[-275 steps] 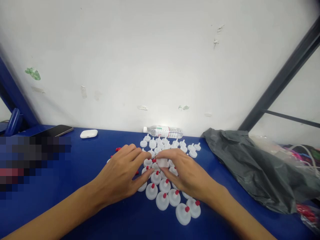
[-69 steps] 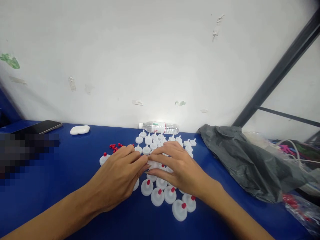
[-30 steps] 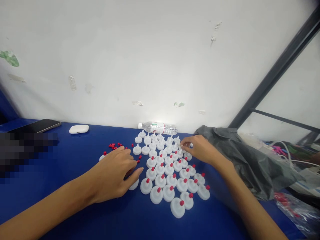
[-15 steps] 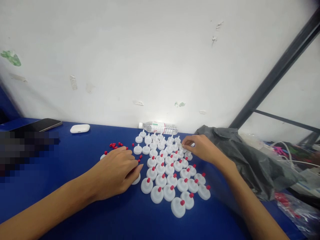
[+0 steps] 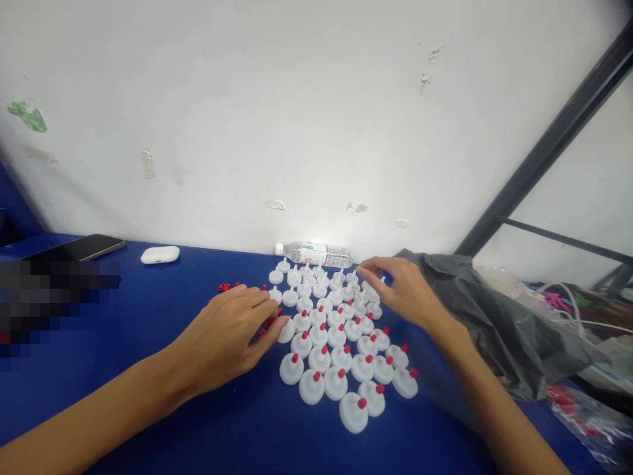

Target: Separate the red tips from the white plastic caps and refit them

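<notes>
My left hand [image 5: 235, 333] is closed over the blue tabletop, thumb and fingers at the edge of a white spout cap [image 5: 285, 332]; its top is partly hidden. Small red tip caps [image 5: 225, 287] lie scattered behind this hand. On the right, my right hand [image 5: 395, 287] reaches over the back rows, thumb and index finger pinched at the spout of another white cap [image 5: 352, 278]. Between the hands stand many white spout caps. Those in front wear red tips, like the nearest red-tipped cap [image 5: 353, 414]; the back ones have bare white spouts.
A clear plastic bottle [image 5: 316, 253] lies along the wall behind the caps. Toward the left are a white earphone case [image 5: 161, 254] and a phone [image 5: 84, 247]. A dark plastic bag [image 5: 475, 310] and a clear bag with red pieces [image 5: 576, 412] lie at the right.
My left hand has shifted, bringing its white spout cap up and right beside the red-tipped rows. My right hand's fingertips have moved slightly back and left, to a different spout.
</notes>
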The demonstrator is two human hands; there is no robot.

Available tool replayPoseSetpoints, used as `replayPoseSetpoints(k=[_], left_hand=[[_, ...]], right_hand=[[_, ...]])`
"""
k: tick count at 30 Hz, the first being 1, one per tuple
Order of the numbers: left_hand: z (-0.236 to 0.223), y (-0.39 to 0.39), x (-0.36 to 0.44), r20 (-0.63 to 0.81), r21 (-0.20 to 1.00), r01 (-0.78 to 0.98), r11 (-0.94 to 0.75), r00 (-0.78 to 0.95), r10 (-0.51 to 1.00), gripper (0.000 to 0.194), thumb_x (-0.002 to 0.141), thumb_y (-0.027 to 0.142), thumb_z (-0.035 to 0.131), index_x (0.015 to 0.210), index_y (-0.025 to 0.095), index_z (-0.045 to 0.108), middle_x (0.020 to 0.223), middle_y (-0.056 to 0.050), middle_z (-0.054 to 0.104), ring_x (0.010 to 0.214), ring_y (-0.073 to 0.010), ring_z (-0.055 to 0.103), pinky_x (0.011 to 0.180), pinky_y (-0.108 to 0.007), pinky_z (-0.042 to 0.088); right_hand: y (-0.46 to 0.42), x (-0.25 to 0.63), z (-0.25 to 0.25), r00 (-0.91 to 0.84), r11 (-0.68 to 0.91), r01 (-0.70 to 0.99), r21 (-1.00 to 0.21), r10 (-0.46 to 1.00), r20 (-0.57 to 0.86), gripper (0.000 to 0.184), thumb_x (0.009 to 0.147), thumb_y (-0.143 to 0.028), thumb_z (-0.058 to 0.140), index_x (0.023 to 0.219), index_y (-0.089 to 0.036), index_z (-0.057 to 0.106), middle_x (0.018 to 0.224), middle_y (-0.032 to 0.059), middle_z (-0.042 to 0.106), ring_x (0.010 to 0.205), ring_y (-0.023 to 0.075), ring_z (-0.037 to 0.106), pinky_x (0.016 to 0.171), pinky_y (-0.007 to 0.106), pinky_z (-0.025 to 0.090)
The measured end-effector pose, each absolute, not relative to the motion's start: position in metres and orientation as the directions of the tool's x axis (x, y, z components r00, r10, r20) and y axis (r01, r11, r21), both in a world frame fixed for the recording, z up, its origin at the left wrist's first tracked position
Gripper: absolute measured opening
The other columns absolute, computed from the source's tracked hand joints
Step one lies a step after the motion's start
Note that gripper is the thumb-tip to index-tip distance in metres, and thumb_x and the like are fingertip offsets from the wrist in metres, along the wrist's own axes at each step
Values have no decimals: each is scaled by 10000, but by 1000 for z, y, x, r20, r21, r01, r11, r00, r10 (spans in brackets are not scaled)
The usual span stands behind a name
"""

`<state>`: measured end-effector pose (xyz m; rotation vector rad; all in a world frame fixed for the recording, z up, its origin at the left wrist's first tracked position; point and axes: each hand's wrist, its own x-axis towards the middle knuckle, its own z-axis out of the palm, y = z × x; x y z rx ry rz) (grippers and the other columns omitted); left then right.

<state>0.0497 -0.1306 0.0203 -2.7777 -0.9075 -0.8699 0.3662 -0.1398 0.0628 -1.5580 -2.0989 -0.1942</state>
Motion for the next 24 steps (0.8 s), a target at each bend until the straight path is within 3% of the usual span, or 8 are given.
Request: replayPoseSetpoints(k=[3, 6, 9, 12, 15, 20, 22, 24], left_hand=[[20, -133, 52, 590, 150, 532, -834, 628, 507, 308, 1036, 351, 446, 821, 188, 594, 793, -11, 642, 684, -144, 540, 659, -298, 383], [17, -135, 55, 644, 241, 475, -846, 574, 506, 248, 1034, 333, 482, 873, 191, 605, 811, -2, 641, 715, -135, 560, 668, -273, 400], [15, -137, 57, 670, 276, 438, -856, 551, 498, 205, 1028, 306, 503, 883, 192, 592, 798, 6, 621, 715, -129, 554, 664, -256, 406], [13, -138, 62, 651, 203, 467, -860, 592, 475, 215, 1039, 269, 450, 883, 196, 579, 805, -1, 599, 684, -136, 515, 634, -265, 386], [14, -141, 67, 637, 155, 474, -867, 623, 454, 283, 1044, 220, 364, 835, 198, 554, 784, -8, 575, 643, -142, 470, 608, -280, 363], [24, -146, 63, 597, 432, 492, -756, 472, 649, 389, 1061, 280, 292, 686, 212, 370, 618, 33, 456, 539, -122, 401, 524, -272, 337], [28, -143, 58, 562, 496, 514, -699, 423, 710, 420, 1066, 335, 281, 665, 216, 318, 588, 37, 402, 518, -122, 367, 500, -278, 319], [27, -138, 53, 522, 473, 559, -681, 445, 728, 427, 1063, 362, 289, 666, 215, 341, 594, 32, 414, 538, -132, 381, 518, -288, 327]], right_hand=[[-157, 334, 65, -328, 482, 855, -191, 788, 520, 318, 1010, -449, 509, 1187, -250, 684, 1152, 57, 747, 1090, 261, 667, 1016, 454, 453], [-173, 302, 59, -496, 622, 767, -154, 729, 471, 524, 955, -541, 592, 1400, -267, 540, 1322, 67, 679, 1217, 271, 610, 1142, 530, 327], [-180, 282, 51, -598, 719, 690, -90, 635, 489, 454, 967, -481, 611, 1354, -248, 571, 1163, 56, 745, 1058, 219, 679, 1158, 481, 306], [-181, 276, 48, -619, 738, 674, -36, 591, 517, 295, 993, -401, 597, 1223, -224, 645, 991, 30, 768, 911, 183, 696, 1126, 439, 333], [-179, 279, 51, -636, 727, 686, 30, 579, 510, 283, 991, -398, 597, 1194, -212, 660, 971, 27, 770, 914, 192, 691, 1117, 447, 324], [-160, 318, 58, -566, 589, 793, 159, 613, 552, 251, 1018, -277, 525, 1236, -254, 648, 1201, 52, 744, 1055, 225, 689, 1127, 482, 301], [-150, 345, 61, -373, 412, 908, 81, 704, 605, 265, 994, -311, 559, 1237, -255, 646, 1155, 63, 758, 1002, 242, 705, 1108, 489, 328], [-141, 370, 64, -179, 271, 961, -60, 771, 612, 281, 967, -349, 573, 1217, -239, 639, 1017, 54, 776, 924, 248, 712, 979, 418, 441]])
